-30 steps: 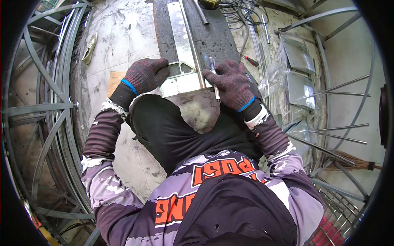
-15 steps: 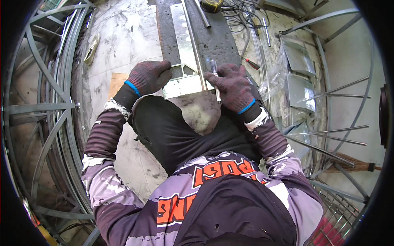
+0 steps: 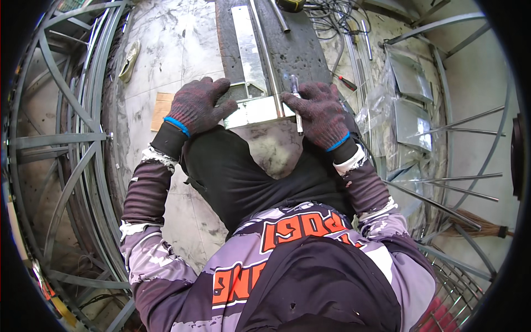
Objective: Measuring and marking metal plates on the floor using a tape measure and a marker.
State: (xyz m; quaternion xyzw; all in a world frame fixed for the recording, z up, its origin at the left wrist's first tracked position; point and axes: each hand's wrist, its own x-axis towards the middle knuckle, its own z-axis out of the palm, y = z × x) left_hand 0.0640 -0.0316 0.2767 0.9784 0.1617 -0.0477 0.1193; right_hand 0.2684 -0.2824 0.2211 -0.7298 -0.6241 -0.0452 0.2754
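My right hand, in a dark knitted glove, is closed round a slim clear pen held nearly upright. Its thumb reaches to a round metal tube. The tube lies lengthwise over a T-shaped metal piece with a long flat blade and a shiny crosspiece. At the crosspiece's left end is my left hand, gloved too, its thumb touching there and its fingers apart from the thumb. All this rests on a dark, worn board in front of my knees.
A shorter tube and a tape measure lie farther up the board. Right of it are a screwdriver, black cables and plastic-wrapped panels. Metal frames stand left, near a shoe. A broom lies right.
The left hand's fingers have spread a little, away from the thumb. The right hand keeps the pen beside the tube. The whole view has shifted slightly.
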